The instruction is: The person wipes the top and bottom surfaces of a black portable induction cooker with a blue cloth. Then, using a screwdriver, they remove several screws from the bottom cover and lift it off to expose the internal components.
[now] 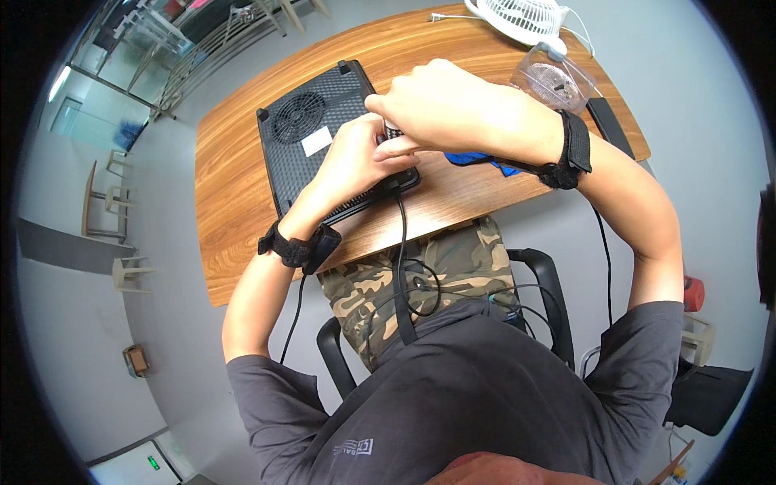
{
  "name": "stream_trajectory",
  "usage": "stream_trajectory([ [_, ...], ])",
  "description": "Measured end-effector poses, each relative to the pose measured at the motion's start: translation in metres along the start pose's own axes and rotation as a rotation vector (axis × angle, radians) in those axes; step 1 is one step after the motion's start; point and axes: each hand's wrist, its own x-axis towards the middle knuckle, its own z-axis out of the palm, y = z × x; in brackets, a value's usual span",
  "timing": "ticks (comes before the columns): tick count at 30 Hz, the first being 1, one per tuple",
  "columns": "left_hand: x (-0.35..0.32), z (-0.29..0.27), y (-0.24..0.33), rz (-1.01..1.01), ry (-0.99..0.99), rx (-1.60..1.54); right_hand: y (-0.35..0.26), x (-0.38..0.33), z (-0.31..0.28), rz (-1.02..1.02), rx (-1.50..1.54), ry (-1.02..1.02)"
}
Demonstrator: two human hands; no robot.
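A black laptop cooling pad (291, 153) lies on the wooden table with its underside up, showing a round fan grille (299, 117) and a white label (317, 141). My left hand (360, 153) reaches over its right part, fingers closed and pointing right. Above the pad's right edge, my right hand (440, 101) is curled into a fist, touching the left fingers. A small dark-and-silver patterned piece (392, 130) shows between both hands; what it belongs to is hidden. Partly behind my right forearm lies a blue item (467, 158).
A clear plastic container (554, 83) with small dark parts stands at the table's right, near a white fan (521, 18) and a black oblong object (610, 125). A black cable (402, 222) runs from near the pad toward my lap. Table edge (461, 216) borders my legs.
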Motion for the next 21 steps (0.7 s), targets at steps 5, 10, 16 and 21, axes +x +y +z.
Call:
stream_trajectory([
  [5,0.000,0.002,0.006,0.077,0.065,-0.045,0.007,-0.003,0.001,-0.003,0.014,0.052],
  [10,0.001,-0.003,0.006,0.108,0.051,-0.038,0.005,-0.003,-0.005,0.025,0.058,0.096],
  [16,-0.006,-0.011,0.008,0.032,-0.024,0.069,0.006,-0.007,-0.015,0.057,0.118,0.097],
  [21,-0.023,-0.013,-0.017,-0.025,-0.106,0.065,0.010,-0.002,-0.029,0.035,0.142,0.194],
])
